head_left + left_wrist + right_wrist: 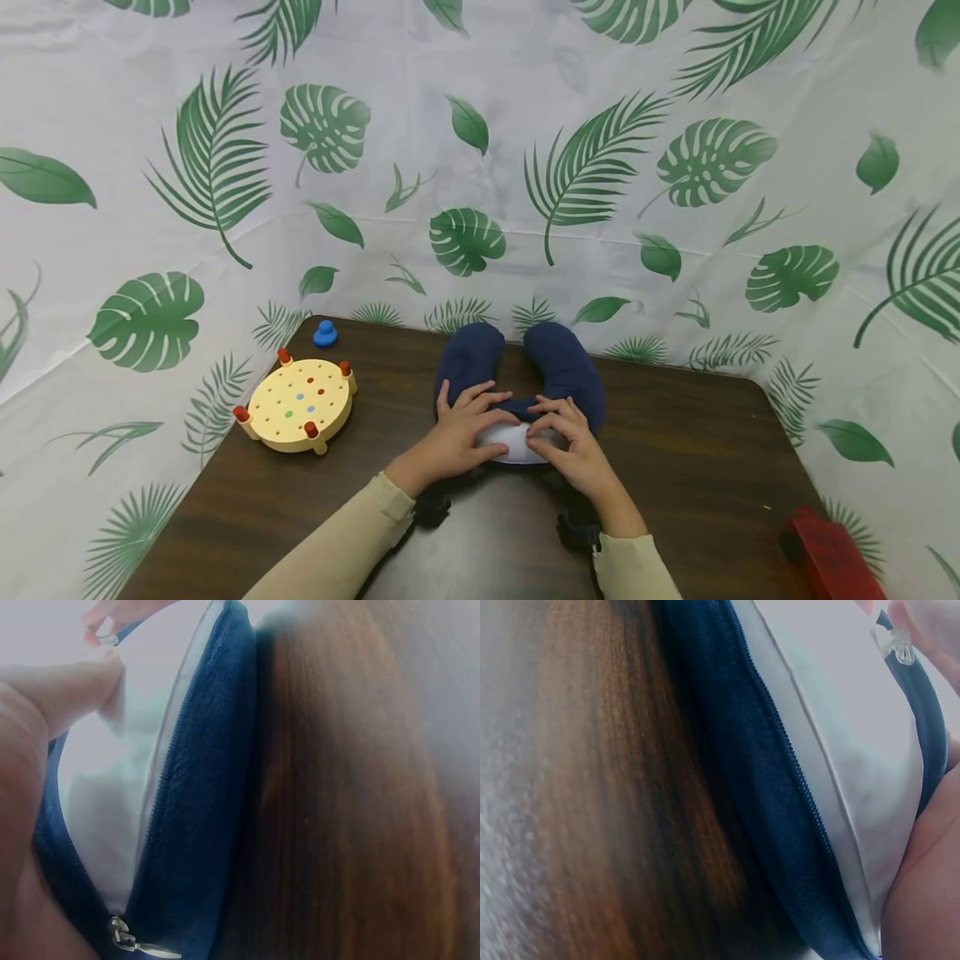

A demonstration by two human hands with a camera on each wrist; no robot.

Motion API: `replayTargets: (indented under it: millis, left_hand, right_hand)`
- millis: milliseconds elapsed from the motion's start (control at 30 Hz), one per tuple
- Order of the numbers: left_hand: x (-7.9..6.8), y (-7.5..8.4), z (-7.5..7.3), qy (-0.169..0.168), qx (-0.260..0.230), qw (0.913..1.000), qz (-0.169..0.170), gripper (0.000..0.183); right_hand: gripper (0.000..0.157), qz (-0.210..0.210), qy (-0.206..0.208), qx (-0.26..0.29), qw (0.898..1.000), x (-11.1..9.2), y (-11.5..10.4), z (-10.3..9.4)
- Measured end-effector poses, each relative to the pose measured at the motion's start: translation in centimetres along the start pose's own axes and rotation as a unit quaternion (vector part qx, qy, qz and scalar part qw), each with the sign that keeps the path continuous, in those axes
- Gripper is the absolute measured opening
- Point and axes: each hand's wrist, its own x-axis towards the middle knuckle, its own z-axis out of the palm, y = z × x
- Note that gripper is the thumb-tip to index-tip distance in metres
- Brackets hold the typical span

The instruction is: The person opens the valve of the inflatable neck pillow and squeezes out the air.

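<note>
A navy U-shaped neck pillow (566, 362) lies on the table, its curved end toward me. The zipper there is unzipped and white inner stuffing cloth (517, 442) shows through. My left hand (457, 433) grips the left of the opening, fingers spread over the blue cover, thumb (79, 686) on the white cloth. My right hand (570, 442) pinches at the opening's far edge, where a small shiny piece (904, 649) sits by the fingertips. A metal zipper slider (124, 934) stands at the left end of the opening. Part of the far edge is hidden by my fingers.
Left on the brown table (675, 467) stands a round yellow pegboard toy (300, 400) with red-topped posts. Behind it sits a small blue knob-like piece (325, 333). A red object (832, 554) lies at the right edge. Leaf-print cloth (480, 167) hangs behind the table.
</note>
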Motion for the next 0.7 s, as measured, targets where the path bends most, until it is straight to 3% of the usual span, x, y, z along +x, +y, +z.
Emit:
replayTargets:
  millis: [267,700]
  left_hand:
    - [-0.08,-0.05,0.23,0.007,0.002,1.0,0.004,0.041]
    - [0.03,-0.27,0.44,0.002,0.002,1.0,0.0,0.042]
  right_hand:
    - [0.01,-0.019,0.025,0.008,0.999,-0.1,0.04,0.36]
    - [0.008,-0.022,0.049,0.018,0.998,-0.24,0.01,0.35]
